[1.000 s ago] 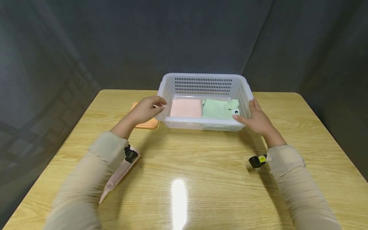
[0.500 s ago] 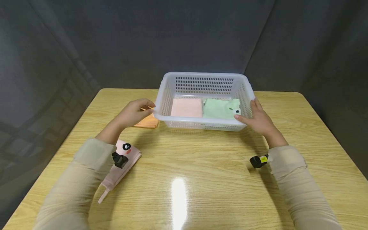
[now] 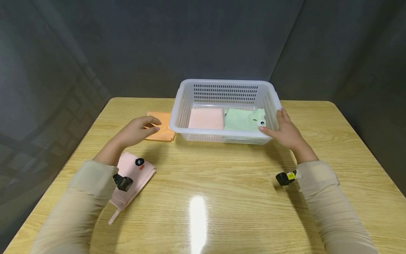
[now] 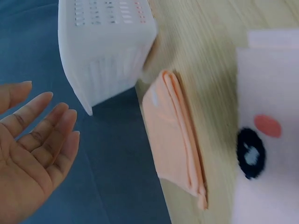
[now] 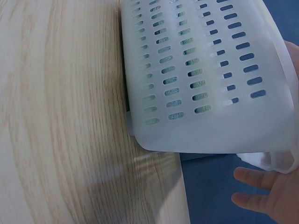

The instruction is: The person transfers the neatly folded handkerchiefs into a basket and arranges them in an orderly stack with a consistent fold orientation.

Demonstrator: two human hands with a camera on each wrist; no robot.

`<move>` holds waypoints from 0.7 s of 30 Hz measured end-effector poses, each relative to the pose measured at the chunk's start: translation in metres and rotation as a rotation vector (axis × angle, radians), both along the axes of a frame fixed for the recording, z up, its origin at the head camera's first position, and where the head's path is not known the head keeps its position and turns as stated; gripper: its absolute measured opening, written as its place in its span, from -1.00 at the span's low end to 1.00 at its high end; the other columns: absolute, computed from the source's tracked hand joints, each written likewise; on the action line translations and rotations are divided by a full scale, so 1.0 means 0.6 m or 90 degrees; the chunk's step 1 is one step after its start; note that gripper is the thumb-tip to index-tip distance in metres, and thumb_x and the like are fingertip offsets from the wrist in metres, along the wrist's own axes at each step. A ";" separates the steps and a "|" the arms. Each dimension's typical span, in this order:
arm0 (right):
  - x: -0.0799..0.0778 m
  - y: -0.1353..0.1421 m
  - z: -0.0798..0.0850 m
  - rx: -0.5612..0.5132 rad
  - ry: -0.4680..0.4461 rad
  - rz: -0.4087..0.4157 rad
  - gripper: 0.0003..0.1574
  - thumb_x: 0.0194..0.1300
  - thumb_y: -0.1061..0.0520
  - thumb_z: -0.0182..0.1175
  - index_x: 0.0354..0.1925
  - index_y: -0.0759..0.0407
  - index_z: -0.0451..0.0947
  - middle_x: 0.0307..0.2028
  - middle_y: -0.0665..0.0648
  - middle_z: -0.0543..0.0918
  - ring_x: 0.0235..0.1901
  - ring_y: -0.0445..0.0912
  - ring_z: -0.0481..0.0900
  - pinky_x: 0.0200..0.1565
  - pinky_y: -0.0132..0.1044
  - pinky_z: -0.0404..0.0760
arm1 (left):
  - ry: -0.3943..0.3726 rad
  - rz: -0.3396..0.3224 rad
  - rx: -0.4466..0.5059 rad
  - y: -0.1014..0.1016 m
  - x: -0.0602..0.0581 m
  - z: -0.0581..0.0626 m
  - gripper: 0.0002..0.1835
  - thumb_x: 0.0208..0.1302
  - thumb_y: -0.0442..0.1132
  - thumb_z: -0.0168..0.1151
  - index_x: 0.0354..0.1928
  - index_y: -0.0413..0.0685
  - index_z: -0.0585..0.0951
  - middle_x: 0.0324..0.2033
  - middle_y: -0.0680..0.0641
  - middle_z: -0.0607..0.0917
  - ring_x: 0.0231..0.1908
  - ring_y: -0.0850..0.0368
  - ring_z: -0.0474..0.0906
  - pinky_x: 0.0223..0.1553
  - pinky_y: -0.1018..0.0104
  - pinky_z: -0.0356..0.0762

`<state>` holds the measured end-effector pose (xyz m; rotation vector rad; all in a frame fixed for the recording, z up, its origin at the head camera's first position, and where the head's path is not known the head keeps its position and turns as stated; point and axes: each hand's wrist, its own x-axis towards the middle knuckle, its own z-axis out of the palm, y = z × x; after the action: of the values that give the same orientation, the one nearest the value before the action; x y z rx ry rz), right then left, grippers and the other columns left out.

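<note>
A white plastic basket [image 3: 222, 135] with slotted walls stands at the back of the table. Inside it lie a folded pink towel [image 3: 206, 119] on the left and a folded green towel [image 3: 239, 119] with an eye motif on the right. My right hand [image 3: 287, 134] grips the basket's front right corner, thumb over the rim and fingers along the outer side. Left of the basket, my left hand [image 3: 134, 131] hovers with loosely bent fingers and holds nothing. It partly covers a folded orange towel [image 3: 163, 127]. Beneath my left forearm lies another pink towel [image 3: 137, 176] with an eye motif.
The wooden table [image 3: 222, 176] has its far edge just behind the basket. A dark curtain [image 3: 222, 38] hangs behind it. Black wrist cameras stick out from both cuffs, the left one above the nearer pink towel.
My left hand has drawn away from the basket's left rim, moving left and slightly nearer, uncovering more of the orange and nearer pink towels. My right hand stays at the basket corner.
</note>
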<state>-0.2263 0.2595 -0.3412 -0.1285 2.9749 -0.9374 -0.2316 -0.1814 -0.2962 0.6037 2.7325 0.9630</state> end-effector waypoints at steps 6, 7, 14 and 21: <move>0.000 0.000 0.000 0.002 -0.002 -0.003 0.26 0.06 -0.38 -0.04 0.25 0.34 -0.49 0.26 0.19 -0.55 0.20 0.30 -0.30 0.06 0.25 -0.14 | -0.026 0.021 -0.009 -0.025 0.008 -0.008 -0.59 0.27 -0.10 -0.07 0.05 -0.24 0.36 0.02 -0.25 0.38 -0.03 -0.11 0.34 -0.11 0.01 0.32; 0.000 0.000 0.000 0.002 -0.001 -0.003 0.26 0.06 -0.38 -0.04 0.25 0.34 -0.49 0.26 0.19 -0.55 0.20 0.30 -0.30 0.06 0.25 -0.14 | -0.031 0.025 -0.009 -0.029 0.010 -0.009 -0.59 0.27 -0.10 -0.07 0.05 -0.24 0.35 0.02 -0.25 0.38 -0.04 -0.11 0.34 -0.11 0.01 0.31; 0.000 0.001 0.003 0.001 0.000 0.000 0.25 0.06 -0.37 -0.03 0.25 0.32 -0.50 0.26 0.20 -0.55 0.20 0.29 -0.32 0.05 0.26 -0.14 | -0.047 0.040 -0.020 -0.052 0.021 -0.020 -0.55 0.26 -0.05 -0.08 0.06 -0.23 0.35 0.04 -0.27 0.37 -0.03 -0.13 0.33 -0.13 -0.01 0.31; 0.000 0.000 0.004 0.002 -0.004 0.002 0.24 0.07 -0.37 -0.04 0.25 0.32 -0.51 0.25 0.21 -0.55 0.20 0.30 -0.32 0.05 0.26 -0.14 | -0.080 0.035 -0.027 -0.066 0.028 -0.027 -0.53 0.27 -0.04 -0.09 0.08 -0.25 0.32 0.07 -0.30 0.31 0.02 -0.20 0.28 -0.11 -0.02 0.31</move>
<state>-0.2265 0.2597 -0.3390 -0.1293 2.9692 -0.9310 -0.2146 -0.2207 -0.3123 0.4479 2.6629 0.9200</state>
